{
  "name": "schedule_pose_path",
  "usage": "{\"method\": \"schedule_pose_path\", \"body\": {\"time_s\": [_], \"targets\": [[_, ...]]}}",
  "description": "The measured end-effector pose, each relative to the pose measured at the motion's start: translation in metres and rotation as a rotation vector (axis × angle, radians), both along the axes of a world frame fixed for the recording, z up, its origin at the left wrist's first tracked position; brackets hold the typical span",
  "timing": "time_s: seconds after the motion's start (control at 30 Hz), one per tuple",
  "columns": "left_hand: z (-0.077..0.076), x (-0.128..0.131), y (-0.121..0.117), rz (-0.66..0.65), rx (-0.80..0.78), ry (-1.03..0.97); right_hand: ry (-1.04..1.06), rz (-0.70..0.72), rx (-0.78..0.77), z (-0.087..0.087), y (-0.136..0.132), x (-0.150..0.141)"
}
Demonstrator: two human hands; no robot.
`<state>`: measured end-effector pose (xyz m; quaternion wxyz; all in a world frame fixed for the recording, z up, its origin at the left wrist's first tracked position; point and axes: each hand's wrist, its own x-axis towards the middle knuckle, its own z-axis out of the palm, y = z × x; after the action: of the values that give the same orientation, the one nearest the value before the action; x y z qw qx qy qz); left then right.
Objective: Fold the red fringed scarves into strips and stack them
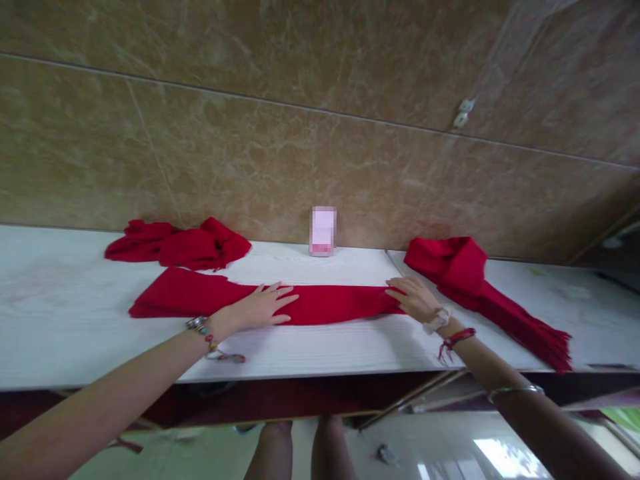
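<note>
A long red scarf [335, 305] lies flattened in a strip along the white tabletop, its left end [180, 293] fanning out wider. My left hand [263, 305] rests on the strip left of its middle, palm down with fingers spread. At the right end of the strip is my right hand [413, 297], fingers bent over the cloth; whether they pinch it or only press on it does not show clearly. Bracelets hang at both wrists, and the left one's cord trails on the table.
A crumpled red cloth [185, 245] lies at the back left by the tiled wall [280, 160]. Another red scarf [465, 273], loosely folded with a fringed end, is on the right. A pink phone-like object [323, 231] leans upright against the wall. The white table's [300, 357] front edge runs below my hands.
</note>
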<state>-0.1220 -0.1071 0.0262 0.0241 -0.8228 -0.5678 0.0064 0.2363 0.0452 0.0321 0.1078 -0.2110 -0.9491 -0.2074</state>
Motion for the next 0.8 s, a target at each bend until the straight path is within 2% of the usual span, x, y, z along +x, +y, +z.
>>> {"method": "schedule_pose_path", "body": {"time_s": [0.1, 0.17, 0.27, 0.37, 0.53, 0.73, 0.8], "targets": [[-0.014, -0.015, -0.007, -0.002, -0.048, -0.009, -0.039, -0.011, -0.055, -0.028, -0.008, 0.002], [-0.015, -0.027, -0.013, -0.01, -0.057, -0.004, -0.025, 0.002, -0.074, -0.035, -0.01, -0.002], [-0.007, -0.042, -0.022, -0.037, -0.05, 0.025, -0.03, 0.102, -0.113, -0.031, -0.003, -0.009], [0.001, -0.05, -0.029, -0.08, -0.032, 0.096, -0.041, 0.215, -0.121, -0.018, 0.01, -0.014], [0.005, -0.052, -0.038, -0.072, -0.041, 0.195, -0.018, 0.26, -0.023, 0.001, 0.024, -0.014], [-0.007, -0.053, -0.046, -0.06, -0.108, 0.195, -0.096, 0.228, -0.057, -0.015, 0.016, -0.001], [-0.005, -0.056, -0.046, -0.066, -0.121, 0.193, -0.117, 0.212, -0.062, -0.016, 0.015, 0.001]]}}
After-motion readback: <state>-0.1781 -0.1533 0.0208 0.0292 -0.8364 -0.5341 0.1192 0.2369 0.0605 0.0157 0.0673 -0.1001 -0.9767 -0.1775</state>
